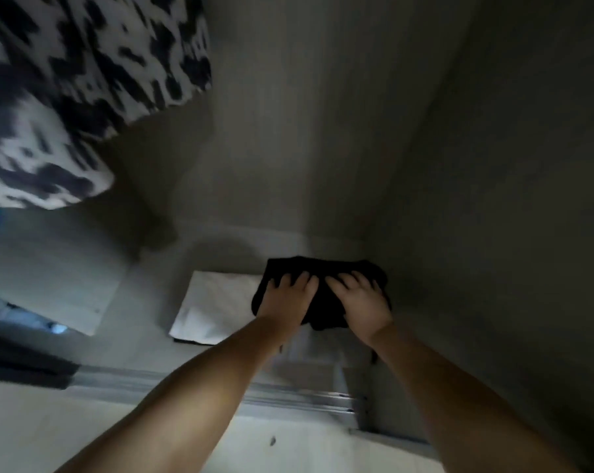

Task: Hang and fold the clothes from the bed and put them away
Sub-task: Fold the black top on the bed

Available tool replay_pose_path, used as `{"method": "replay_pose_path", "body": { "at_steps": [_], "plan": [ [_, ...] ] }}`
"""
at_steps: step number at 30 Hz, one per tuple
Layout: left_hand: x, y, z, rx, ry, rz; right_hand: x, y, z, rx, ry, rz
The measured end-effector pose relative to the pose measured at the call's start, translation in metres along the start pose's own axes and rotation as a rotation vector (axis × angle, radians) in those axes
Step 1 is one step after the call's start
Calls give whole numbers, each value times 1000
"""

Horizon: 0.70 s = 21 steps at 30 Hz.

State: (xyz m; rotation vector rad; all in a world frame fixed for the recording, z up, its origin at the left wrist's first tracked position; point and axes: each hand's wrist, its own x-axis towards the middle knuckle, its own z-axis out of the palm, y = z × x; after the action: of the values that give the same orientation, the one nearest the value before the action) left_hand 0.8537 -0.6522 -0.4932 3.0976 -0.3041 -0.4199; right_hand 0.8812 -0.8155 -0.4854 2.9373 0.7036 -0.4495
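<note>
A: Where is the folded black garment (322,295) placed?

B: On the wardrobe floor (220,247), in the back right corner, its long axis run left to right. It is touched by a white folded cloth (217,305) on its left.

A: Hands?

B: The left hand (285,298) and right hand (363,302) are laid on top, side by side, fingers spread and pressing flat; nothing is gripped.

A: Obstructions?

B: A black-and-white patterned garment (84,80) is hung well above left. The side wall (493,199) is close on the right; withdrawal toward the sliding track (288,394) is judged easiest.
</note>
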Motion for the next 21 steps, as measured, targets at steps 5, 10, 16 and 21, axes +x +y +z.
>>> {"method": "replay_pose_path", "body": {
  "at_steps": [5, 10, 16, 21],
  "plan": [
    [87, 25, 90, 42, 101, 80, 45, 44, 93, 15, 113, 194],
    [102, 40, 190, 39, 40, 117, 56, 44, 192, 82, 58, 289],
    [72, 54, 236, 11, 12, 124, 40, 23, 241, 195, -73, 361],
    [64, 47, 246, 35, -67, 167, 37, 17, 247, 275, -157, 358]
  ]
}}
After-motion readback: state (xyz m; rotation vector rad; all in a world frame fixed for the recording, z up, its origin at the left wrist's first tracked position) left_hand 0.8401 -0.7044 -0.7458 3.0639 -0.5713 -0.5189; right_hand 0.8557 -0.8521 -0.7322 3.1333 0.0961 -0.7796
